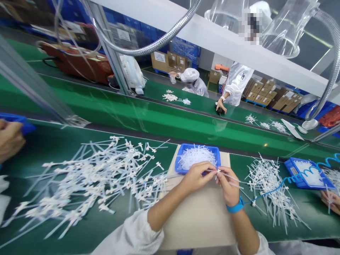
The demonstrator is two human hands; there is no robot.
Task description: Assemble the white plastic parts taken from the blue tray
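My left hand [199, 176] and my right hand [228, 187] meet fingertip to fingertip just in front of a blue tray [180, 171]. Between them is a small white plastic connector [218, 171], partly hidden by the fingers. My right hand is closed on this connector, and thin tubes [231, 176] stick out past that hand to the right. The thumb and finger of my left hand pinch what looks like a thin translucent tube at the connector's left side. Many short translucent pieces [198, 157] fill the tray. A blue wrist strap [235, 206] circles my right wrist.
Beige cardboard [198, 216] covers the bench below my hands. A wide pile of tubes with white connectors [98, 173] lies left, another pile [275, 193] right. A coiled blue cord [285, 180] crosses toward another blue tray [297, 182]. Co-workers' hands [10, 140] show at both edges.
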